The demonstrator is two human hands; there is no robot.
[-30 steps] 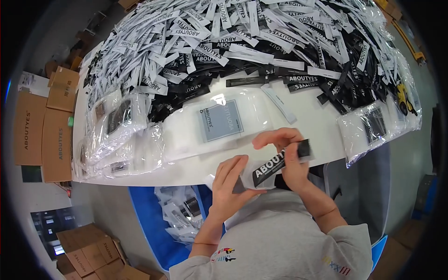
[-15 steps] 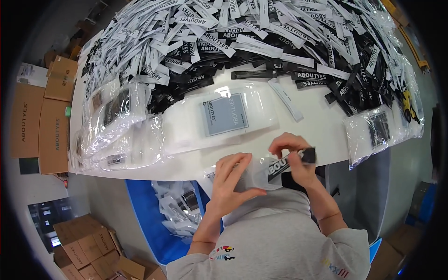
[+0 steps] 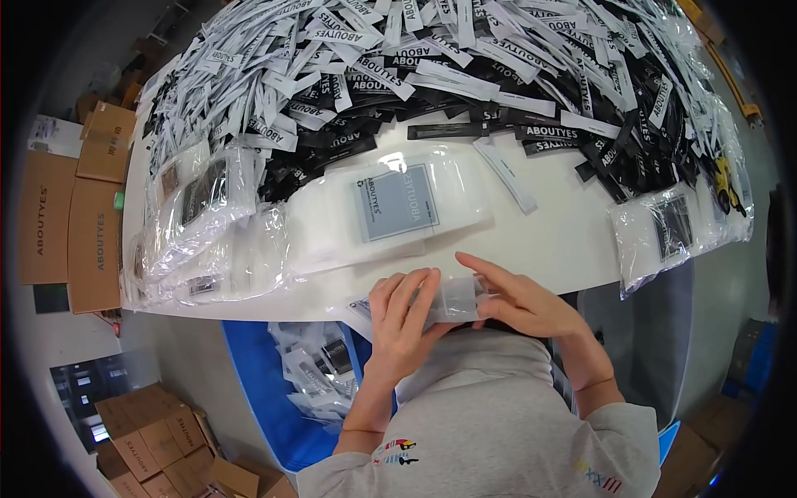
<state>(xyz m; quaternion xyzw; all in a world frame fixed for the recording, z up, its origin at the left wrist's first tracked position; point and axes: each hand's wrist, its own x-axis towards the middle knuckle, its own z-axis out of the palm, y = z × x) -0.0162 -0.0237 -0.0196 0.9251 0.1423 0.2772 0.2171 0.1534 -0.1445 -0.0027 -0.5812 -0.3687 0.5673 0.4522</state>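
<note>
A small frosted plastic bag [image 3: 455, 300] is held between my two hands at the table's near edge. My left hand [image 3: 403, 319] is closed over its left part, fingers together on top and the thumb below. My right hand [image 3: 531, 305] pinches its right end, with one finger stretched out above. No black packet shows between my hands; whether one lies inside the bag I cannot tell. Just beyond, a stack of frosted bags [image 3: 465, 187] with a grey printed panel lies flat on the white table [image 3: 564, 236].
Slim black and white packets [image 3: 398, 62] are heaped across the far side. Clear-wrapped bundles lie left [image 3: 203, 216] and right [image 3: 656, 236], near yellow-handled snips [image 3: 727, 189]. Below the table edge stand a blue bin [image 3: 257, 398] with bagged packets and a grey bin [image 3: 643, 365]. Cartons [image 3: 100, 224] stand left.
The black packet that was in my right hand is out of sight. My right hand has moved down and left to the bag's end, and the bag looks folded smaller.
</note>
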